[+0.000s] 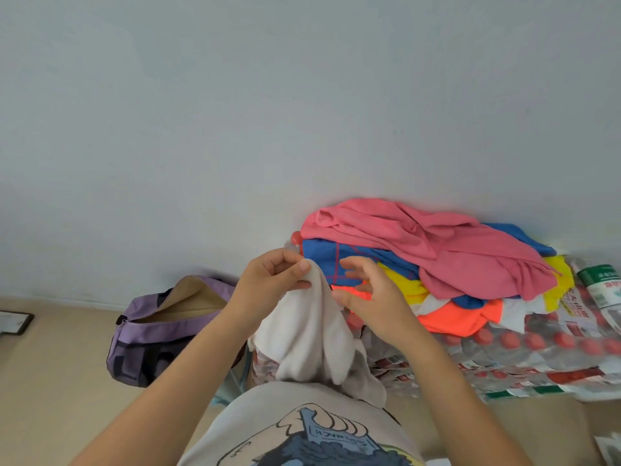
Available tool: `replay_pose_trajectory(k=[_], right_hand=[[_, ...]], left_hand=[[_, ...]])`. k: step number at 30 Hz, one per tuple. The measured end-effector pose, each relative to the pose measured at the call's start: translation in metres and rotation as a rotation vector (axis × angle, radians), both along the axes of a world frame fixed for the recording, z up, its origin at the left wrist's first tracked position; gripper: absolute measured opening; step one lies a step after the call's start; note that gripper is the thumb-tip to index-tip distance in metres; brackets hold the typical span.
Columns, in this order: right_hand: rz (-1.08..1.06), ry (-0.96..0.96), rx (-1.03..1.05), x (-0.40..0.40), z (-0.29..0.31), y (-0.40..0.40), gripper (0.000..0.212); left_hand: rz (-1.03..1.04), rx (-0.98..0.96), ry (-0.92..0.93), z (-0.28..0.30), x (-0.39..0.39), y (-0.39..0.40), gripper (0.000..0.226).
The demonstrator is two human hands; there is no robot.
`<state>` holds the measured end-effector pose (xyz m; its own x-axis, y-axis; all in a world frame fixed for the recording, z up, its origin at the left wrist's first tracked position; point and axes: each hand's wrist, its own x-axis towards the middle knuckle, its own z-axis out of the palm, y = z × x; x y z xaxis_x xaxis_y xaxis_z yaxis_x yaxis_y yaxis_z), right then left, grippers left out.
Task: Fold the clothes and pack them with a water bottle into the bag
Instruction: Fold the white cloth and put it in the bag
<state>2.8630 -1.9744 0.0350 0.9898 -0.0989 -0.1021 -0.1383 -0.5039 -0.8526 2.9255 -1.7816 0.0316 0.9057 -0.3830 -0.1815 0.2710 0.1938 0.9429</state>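
White cloth (pixel 309 334) — soft, matt; bag (pixel 151 338) — woven fabric.

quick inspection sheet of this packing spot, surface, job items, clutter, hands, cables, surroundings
surface: shrink-wrapped bottle packs with red caps serve as the work surface.
job's things: white cloth held up, hanging unfolded; clothes pile unfolded, pink garment on top, lying on the packs; purple bag on the floor at left, zip open, only its tan lining visible inside; one red-capped bottle partly hidden behind the pile.
clutter: green-labelled packaging at far right; dark flat item on the floor at far left.
hands: left hand pinches the cloth's top corner; right hand open beside the cloth, contact unclear.
cables: nothing seen.
surroundings: plain pale wall, beige floor.
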Motion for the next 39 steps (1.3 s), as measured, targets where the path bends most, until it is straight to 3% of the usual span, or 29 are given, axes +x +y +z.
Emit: replay_pose_trajectory(k=[3, 8, 10, 12, 14, 16, 19, 22, 24, 27, 31, 34, 36, 39], right_hand=[[0.127, 0.103, 0.172, -0.001, -0.019, 0.008, 0.030], [0.187, 0.141, 0.242, -0.006, -0.037, 0.022, 0.004], [0.186, 0.220, 0.307, -0.010, -0.042, 0.016, 0.014], [0.183, 0.282, 0.342, -0.015, -0.045, 0.007, 0.037], [0.165, 0.298, 0.422, -0.019, -0.041, -0.001, 0.045], [0.149, 0.267, 0.476, -0.019, -0.027, -0.005, 0.031], [0.164, 0.215, 0.487, -0.013, -0.002, -0.003, 0.024], [0.207, 0.191, 0.467, -0.009, 0.013, 0.003, 0.027], [0.208, 0.175, 0.457, -0.009, 0.016, 0.004, 0.018], [0.166, 0.135, 0.425, -0.012, 0.016, -0.003, 0.017], [0.130, 0.154, 0.418, -0.020, 0.017, -0.022, 0.018], [0.111, 0.170, 0.419, -0.024, 0.020, -0.034, 0.020], [0.104, 0.168, 0.449, -0.024, 0.024, -0.032, 0.016], [0.121, 0.179, 0.522, -0.021, 0.028, -0.012, 0.008]], left_hand=[[-0.106, 0.044, -0.053, -0.006, -0.005, 0.002, 0.007], [-0.088, 0.195, -0.170, -0.006, -0.006, 0.006, 0.006], [-0.020, 0.202, -0.205, -0.004, -0.003, 0.010, 0.010], [0.044, 0.204, -0.229, 0.000, 0.003, 0.014, 0.014], [0.053, 0.305, -0.267, 0.002, 0.009, 0.018, 0.014], [-0.021, 0.396, -0.261, 0.003, 0.012, 0.019, 0.014], [-0.258, 0.341, -0.187, 0.008, 0.007, 0.018, 0.028], [-0.571, 0.372, -0.266, 0.014, -0.004, 0.009, 0.042], [-0.624, 0.408, -0.304, 0.014, -0.009, 0.006, 0.044], [-0.386, 0.314, -0.283, 0.015, -0.005, 0.012, 0.031], [0.209, 0.191, -0.179, 0.011, 0.008, 0.025, 0.045], [0.437, 0.340, -0.136, 0.009, 0.018, 0.034, 0.041], [0.324, 0.530, -0.181, 0.011, 0.018, 0.034, 0.017], [-0.188, 0.509, -0.264, 0.019, 0.002, 0.021, 0.043]])
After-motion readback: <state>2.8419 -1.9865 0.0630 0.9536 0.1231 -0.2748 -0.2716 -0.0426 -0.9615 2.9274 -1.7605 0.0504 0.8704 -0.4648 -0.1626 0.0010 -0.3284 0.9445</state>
